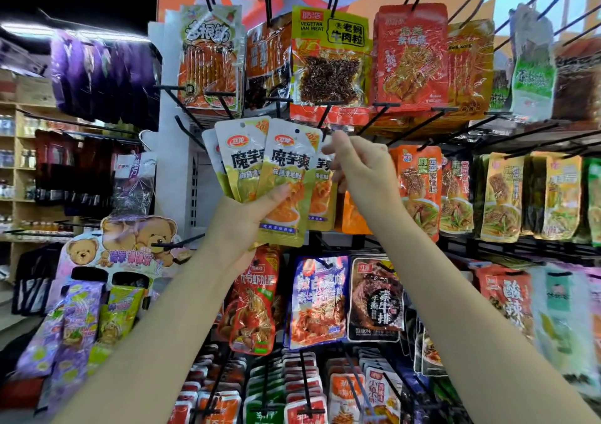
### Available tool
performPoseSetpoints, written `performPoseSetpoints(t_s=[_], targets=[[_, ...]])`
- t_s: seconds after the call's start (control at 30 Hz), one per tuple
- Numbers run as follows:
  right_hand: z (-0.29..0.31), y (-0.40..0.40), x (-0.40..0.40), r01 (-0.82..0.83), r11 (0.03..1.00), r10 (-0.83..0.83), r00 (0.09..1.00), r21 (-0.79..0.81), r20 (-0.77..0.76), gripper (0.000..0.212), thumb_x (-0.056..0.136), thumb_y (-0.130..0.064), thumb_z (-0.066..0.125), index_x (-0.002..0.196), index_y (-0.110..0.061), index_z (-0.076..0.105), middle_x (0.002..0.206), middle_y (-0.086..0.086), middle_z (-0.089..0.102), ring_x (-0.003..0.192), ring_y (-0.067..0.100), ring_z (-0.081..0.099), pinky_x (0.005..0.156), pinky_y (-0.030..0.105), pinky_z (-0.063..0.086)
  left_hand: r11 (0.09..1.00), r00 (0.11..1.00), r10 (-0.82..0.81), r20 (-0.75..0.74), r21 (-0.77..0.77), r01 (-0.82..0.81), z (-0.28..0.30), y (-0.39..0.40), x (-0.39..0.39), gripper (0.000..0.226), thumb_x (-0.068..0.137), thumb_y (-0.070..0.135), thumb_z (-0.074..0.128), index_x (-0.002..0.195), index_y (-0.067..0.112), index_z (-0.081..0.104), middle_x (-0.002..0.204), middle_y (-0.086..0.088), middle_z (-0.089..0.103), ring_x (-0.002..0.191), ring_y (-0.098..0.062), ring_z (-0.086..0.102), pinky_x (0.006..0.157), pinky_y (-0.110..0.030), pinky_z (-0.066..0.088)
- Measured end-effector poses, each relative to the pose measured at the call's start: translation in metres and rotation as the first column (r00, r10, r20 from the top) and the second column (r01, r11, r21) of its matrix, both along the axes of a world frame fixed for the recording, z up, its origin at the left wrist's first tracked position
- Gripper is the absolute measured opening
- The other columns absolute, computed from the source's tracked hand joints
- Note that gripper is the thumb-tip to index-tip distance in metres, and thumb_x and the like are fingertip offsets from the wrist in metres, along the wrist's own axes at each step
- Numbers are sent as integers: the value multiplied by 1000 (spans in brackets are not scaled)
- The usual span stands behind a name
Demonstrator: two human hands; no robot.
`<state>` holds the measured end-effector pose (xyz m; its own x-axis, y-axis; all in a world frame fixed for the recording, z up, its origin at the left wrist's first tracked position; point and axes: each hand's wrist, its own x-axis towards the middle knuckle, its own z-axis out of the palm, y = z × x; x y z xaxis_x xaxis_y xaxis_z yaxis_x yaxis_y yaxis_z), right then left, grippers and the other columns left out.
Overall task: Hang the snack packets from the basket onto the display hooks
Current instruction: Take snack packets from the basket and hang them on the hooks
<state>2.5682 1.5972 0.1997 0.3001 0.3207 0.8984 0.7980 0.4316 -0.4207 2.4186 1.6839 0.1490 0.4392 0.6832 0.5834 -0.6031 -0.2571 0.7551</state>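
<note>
- Bare forearms rise from below; left hand (247,215) grips fan of white-and-yellow snack packets (279,176) by lower halves, long axes upright, punch holes on top.
- Right hand (356,166) just right of fan, fingers curled, pinching top corner of rearmost packet, it seems; the contact is partly hidden.
- Black display hook (325,114) just above fan, tip pointing toward viewer; right hand nearer it.
- Basket not in view; hook's root is hidden.

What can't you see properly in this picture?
- Basket: nowhere in the head view.
- Rear packets of the fan: covered by the front ones in the left hand.
- Right hand fingertips: blurred, so what they pinch is unclear.
- Hook tip: lost behind packets.
</note>
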Motion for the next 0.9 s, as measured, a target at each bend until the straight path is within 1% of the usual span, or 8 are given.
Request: performPoseSetpoints(t_s=[0.1,0.23,0.37,0.47,0.53,0.67,0.8,0.9], targets=[[-6,4,-11,-131,968,134,991,-213,-2,42,88,-51,69,116,-21,60,108,2,72,96,22,70,83,46,58,999,999,-4,-49,48,6,2,-4,9,22,82,13,76,104,13,75,106,-13,77,94,-30,75,85,-48,61],[-5,-1,-6,-22,989,19,1000,-145,-21,63,88,-40,75,138,-16,44,131,3,59,121,23,58,102,44,49,997,995,65,-70,-25,-67,4,1,4,52,77,44,83,117,13,69,110,-10,76,101,-29,73,87,-48,58],[-5,-9,8,-159,987,157,986,-13,-63,73,89,-19,77,143,-32,30,114,7,67,96,8,69,85,29,57,997,998,59,-38,-53,-61,3,8,-11,25,102,28,54,94,9,67,85,-15,75,70,-29,72,64,-38,60],[-2,-2,10,-82,996,82,997,-25,1,50,89,-29,77,125,-45,47,129,7,60,114,26,61,93,49,54,997,996,68,-49,-18,-69,0,6,-12,20,102,22,51,95,9,64,86,-17,76,70,-30,72,69,-43,61],[1,3,11,-78,997,78,997,-15,-2,36,90,-31,76,117,-41,55,127,5,62,120,34,58,99,56,49,998,996,68,-57,-9,-69,1,6,-11,19,103,22,50,98,8,63,86,-17,76,70,-30,73,69,-44,61],[5,10,13,-105,994,105,993,4,-47,31,90,-27,76,118,-30,63,128,-1,65,127,31,56,105,54,46,998,997,61,-52,7,-61,1,6,-12,22,103,21,50,96,7,65,89,-18,76,72,-32,73,72,-46,60],[6,11,12,-118,993,118,991,-4,-71,33,92,-23,73,123,-22,60,113,-24,51,132,28,50,107,44,44,999,998,32,-46,8,-32,0,6,-13,21,104,20,51,108,6,66,99,-20,76,81,-35,76,63,-42,62],[7,12,11,-117,993,117,990,7,-77,33,92,-24,74,121,-24,59,114,-18,54,128,31,52,103,44,47,1000,1000,2,-24,8,-2,-1,4,-13,22,102,19,56,117,6,66,102,-19,76,85,-37,76,59,-39,60]])
